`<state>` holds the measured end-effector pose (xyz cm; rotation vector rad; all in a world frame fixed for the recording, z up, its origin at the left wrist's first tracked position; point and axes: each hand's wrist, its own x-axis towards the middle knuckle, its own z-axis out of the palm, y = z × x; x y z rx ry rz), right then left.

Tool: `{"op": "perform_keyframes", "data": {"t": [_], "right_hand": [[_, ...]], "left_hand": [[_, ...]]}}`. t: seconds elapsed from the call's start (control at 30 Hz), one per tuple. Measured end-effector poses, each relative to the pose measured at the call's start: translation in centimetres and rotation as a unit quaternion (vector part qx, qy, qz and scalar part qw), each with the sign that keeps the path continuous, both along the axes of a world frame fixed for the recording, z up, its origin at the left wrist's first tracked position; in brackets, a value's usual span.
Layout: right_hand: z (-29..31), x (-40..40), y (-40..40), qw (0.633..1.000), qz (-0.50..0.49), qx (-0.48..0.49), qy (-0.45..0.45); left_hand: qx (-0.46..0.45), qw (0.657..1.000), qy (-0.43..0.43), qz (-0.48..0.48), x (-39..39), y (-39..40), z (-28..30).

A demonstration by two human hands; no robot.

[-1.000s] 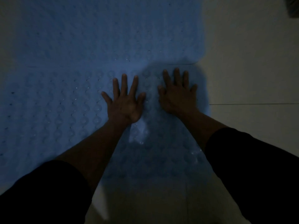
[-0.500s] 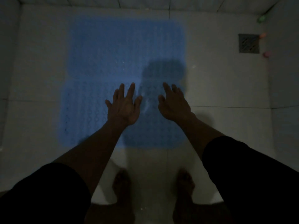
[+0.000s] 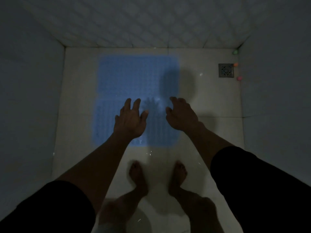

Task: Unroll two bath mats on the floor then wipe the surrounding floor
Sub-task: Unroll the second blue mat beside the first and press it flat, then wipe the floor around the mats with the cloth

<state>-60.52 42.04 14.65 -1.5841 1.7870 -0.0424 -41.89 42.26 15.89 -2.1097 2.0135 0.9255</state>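
Head view: both hands, left and right, spread empty above flat blue bath mats on floor.

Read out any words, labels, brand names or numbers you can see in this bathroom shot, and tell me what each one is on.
None can be read. The blue bath mat, the floor drain, the wall tiles and the small coloured items in the corner show no lettering; the picture is dim and slightly blurred.
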Motion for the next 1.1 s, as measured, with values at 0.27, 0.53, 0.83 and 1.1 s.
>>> {"op": "perform_keyframes", "data": {"t": [0.27,0.53,0.83,1.1], "right_hand": [[15.6,-5.2,-1.7,0.999,-0.021,-0.039,-0.021],[31.6,-11.8,-5.8,0.985,-0.069,-0.16,-0.014],[49.1,-16.6,-12.4,0.944,-0.135,-0.301,-0.019],[59.8,-19.6,-15.6,0.909,-0.17,-0.38,0.023]], "left_hand": [[-0.064,0.997,0.026,-0.015,-5.0,-3.0,15.3],[-0.186,0.977,0.077,-0.069,-12.7,-7.9,30.7],[-0.329,0.926,0.136,-0.124,-18.0,-15.9,46.8],[-0.386,0.892,0.181,-0.148,-18.9,-21.8,55.5]]}}
